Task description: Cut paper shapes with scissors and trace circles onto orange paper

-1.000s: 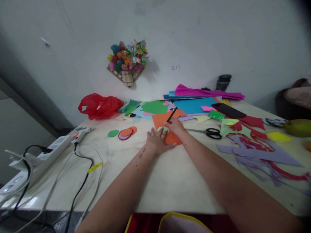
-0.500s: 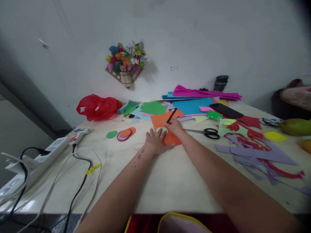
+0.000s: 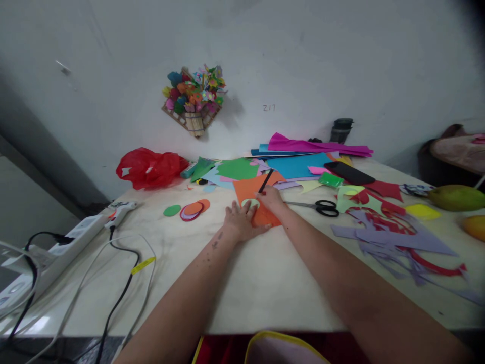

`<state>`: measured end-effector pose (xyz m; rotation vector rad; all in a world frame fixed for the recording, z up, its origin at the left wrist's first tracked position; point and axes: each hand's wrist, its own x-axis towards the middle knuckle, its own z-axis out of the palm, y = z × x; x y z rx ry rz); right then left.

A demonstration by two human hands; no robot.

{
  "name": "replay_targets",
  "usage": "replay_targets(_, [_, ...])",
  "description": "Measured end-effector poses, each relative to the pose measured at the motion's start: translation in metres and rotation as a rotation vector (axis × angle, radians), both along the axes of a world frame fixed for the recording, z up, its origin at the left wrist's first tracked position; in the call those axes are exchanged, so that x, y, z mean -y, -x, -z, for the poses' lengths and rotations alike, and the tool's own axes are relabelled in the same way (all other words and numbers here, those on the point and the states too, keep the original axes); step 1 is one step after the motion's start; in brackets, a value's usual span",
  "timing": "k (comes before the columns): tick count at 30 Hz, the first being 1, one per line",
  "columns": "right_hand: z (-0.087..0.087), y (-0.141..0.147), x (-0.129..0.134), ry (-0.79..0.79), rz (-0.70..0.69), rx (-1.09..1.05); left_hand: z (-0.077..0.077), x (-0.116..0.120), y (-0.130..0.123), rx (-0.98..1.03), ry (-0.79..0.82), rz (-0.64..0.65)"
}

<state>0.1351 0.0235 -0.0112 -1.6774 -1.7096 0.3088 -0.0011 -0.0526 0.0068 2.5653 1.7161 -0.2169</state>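
Note:
My left hand [image 3: 240,221] lies flat with fingers spread, pressing a pale green paper circle [image 3: 250,203] onto an orange sheet of craft paper [image 3: 246,188]. In my right hand [image 3: 272,198] is a slim black pencil [image 3: 266,180], tilted, its lower end hidden by the fingers at the circle's right edge. Just right of that hand, black-handled scissors [image 3: 326,208] rest on the table. Left of my left hand are several cut circles: a green circle [image 3: 172,210] on its own and an overlapping pile with an orange circle [image 3: 193,209] on top.
Purple paper scraps [image 3: 405,237], a yellow piece [image 3: 423,212] and a phone [image 3: 350,173] lie to the right. Coloured sheets [image 3: 295,164] and a red plastic bag [image 3: 149,169] are at the back. A power strip [image 3: 64,255] and cables run along the left.
The whole view has shifted slightly. Both hands keep nearly the same place on the orange paper, and the pencil stays in my right hand.

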Motion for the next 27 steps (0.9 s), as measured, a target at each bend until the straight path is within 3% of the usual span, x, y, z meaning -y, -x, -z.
replay_targets(27, [-0.0033, -0.0011, 0.0004, 0.031, -0.013, 0.086, 0.0018, -0.0017, 0.0003, -0.005, 0.005, 0.008])
